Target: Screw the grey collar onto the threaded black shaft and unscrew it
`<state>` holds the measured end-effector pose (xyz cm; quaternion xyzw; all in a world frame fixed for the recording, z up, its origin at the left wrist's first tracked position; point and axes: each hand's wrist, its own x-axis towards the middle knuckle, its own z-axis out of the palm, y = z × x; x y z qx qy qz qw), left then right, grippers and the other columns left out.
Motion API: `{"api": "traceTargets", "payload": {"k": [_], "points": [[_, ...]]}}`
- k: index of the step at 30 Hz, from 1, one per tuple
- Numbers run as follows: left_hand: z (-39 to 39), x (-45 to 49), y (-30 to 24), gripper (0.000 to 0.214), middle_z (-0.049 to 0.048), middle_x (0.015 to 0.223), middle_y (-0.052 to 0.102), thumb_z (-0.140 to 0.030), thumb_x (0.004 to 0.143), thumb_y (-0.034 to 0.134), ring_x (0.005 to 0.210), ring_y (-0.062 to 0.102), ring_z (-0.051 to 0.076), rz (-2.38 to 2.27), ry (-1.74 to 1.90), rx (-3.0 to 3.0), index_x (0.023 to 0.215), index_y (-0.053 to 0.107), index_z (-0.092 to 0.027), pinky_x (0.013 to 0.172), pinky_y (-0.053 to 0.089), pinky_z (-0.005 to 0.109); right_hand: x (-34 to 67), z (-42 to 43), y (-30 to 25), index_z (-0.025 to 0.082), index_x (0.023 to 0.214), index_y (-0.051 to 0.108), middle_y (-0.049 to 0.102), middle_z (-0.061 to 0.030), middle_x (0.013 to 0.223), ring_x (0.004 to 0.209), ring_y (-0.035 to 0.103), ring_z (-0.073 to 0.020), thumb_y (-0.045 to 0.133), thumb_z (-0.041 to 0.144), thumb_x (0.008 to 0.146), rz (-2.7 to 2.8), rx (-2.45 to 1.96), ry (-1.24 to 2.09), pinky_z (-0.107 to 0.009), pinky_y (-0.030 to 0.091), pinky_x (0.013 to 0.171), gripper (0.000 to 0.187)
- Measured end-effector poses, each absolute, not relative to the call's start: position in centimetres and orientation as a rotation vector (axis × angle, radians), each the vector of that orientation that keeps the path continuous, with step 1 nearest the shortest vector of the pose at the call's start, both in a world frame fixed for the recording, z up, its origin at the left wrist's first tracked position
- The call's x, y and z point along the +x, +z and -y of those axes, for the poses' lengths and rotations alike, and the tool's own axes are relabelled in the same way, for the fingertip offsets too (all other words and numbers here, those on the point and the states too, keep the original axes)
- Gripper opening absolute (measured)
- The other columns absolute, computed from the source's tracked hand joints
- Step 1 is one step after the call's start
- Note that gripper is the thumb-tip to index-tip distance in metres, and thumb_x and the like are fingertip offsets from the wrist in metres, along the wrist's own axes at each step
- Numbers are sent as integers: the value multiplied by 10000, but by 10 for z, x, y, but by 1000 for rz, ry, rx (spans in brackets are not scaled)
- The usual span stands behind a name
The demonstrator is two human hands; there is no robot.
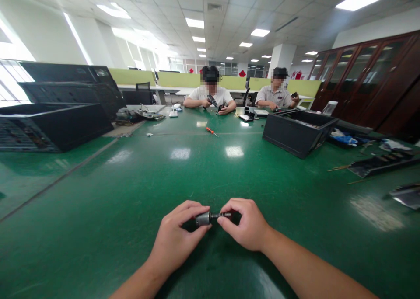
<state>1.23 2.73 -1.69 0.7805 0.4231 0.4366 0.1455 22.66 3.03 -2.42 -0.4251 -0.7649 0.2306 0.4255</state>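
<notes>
A short grey metal cylinder with a thin ribbed shaft sticking out of its right end lies crosswise between my hands, just above the green table. My left hand is closed round the cylinder, thumb below and fingers above. With thumb and forefinger, my right hand pinches the free end of the shaft, its other fingers curled in. The two pieces line up with each other; whether they are one part I cannot tell.
An orange-handled screwdriver lies farther off. Black computer cases stand at the left and right. Metal parts sit by the right edge. Across the table are two people; one person holds a power drill.
</notes>
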Motion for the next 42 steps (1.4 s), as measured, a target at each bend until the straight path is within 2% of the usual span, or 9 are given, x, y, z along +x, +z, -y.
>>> {"api": "traceTargets", "payload": {"k": [42], "points": [[-28,13,-15,252,16,913,732,-175,758,736,819,704,165,-1248,1311,2247,989,773,-269,738,569,255,227,-32,-23,201,767,686,677,3,707,653,626,-155,701,216,801,1864,-1078,572,-263,462,648,40]]}}
